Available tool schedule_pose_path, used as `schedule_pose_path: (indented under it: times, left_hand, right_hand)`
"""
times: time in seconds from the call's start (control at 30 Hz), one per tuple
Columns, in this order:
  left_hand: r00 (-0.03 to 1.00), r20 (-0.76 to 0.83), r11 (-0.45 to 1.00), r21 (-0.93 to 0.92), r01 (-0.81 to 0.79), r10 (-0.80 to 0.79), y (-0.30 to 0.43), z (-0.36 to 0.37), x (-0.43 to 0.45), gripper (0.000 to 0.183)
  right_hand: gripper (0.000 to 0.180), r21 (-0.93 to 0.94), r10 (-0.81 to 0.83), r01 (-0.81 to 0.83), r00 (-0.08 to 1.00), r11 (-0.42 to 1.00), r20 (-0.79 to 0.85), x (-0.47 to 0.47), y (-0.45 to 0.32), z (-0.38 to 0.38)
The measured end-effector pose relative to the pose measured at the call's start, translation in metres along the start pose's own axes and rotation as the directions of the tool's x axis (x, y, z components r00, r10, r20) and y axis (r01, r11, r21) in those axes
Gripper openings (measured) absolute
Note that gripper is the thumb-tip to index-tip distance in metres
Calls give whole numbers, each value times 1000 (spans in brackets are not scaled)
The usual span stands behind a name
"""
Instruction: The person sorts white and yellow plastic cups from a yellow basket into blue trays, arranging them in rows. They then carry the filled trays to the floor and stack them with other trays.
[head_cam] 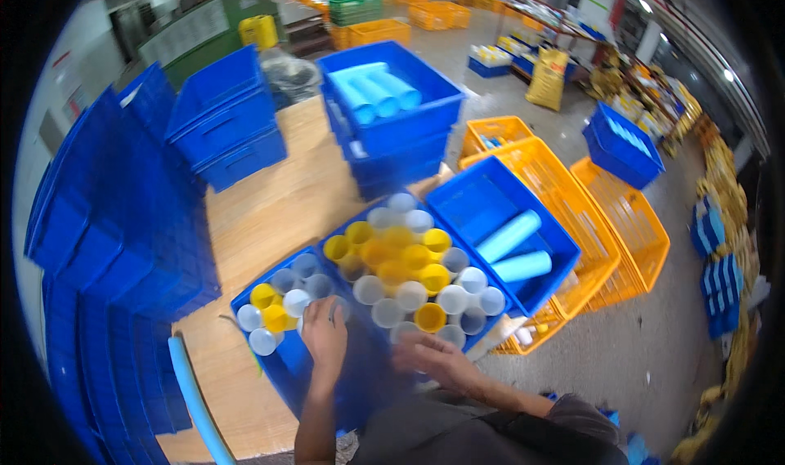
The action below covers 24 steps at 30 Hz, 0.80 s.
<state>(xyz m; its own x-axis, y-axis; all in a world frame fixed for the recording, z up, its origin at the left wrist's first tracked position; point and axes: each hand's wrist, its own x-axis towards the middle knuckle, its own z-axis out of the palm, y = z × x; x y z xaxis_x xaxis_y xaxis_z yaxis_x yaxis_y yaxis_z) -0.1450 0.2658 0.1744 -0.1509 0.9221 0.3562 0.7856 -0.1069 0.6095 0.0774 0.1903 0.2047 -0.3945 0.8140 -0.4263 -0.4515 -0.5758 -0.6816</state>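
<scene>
Before me on a wooden table stand two blue plastic bins. The left blue bin (285,358) holds upright white and yellow plastic cups; my left hand (325,333) is over them, its fingers curled round a whitish cup (338,310) that is partly hidden. The fuller blue bin (500,293) beside it is packed with clear, white and yellow cups (431,316). Near its front edge, my right hand (432,358) is blurred, fingers spread, next to the cups; no object shows in it. Another blue bin (457,198) at the right holds two light blue cylinders (509,236).
Stacked blue bins (141,220) line the left side; another stack (398,140) at the back holds light blue cylinders (368,91). A light blue tube (196,397) lies at the table's left edge. Orange crates (552,220) stand at the right, and a yellow sack (547,79) farther back.
</scene>
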Motion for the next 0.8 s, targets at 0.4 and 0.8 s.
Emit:
schedule_pose_path:
  times: [0.4, 0.8]
  left_hand:
    - [916, 350, 950, 165, -266, 196, 157, 162, -97, 62]
    - [908, 415, 880, 414, -234, 46, 153, 172, -106, 61]
  right_hand:
    - [33, -853, -835, -205, 193, 480, -516, -58, -161, -521]
    - [48, -603, -83, -793, 598, 83, -797, 15, -82, -758]
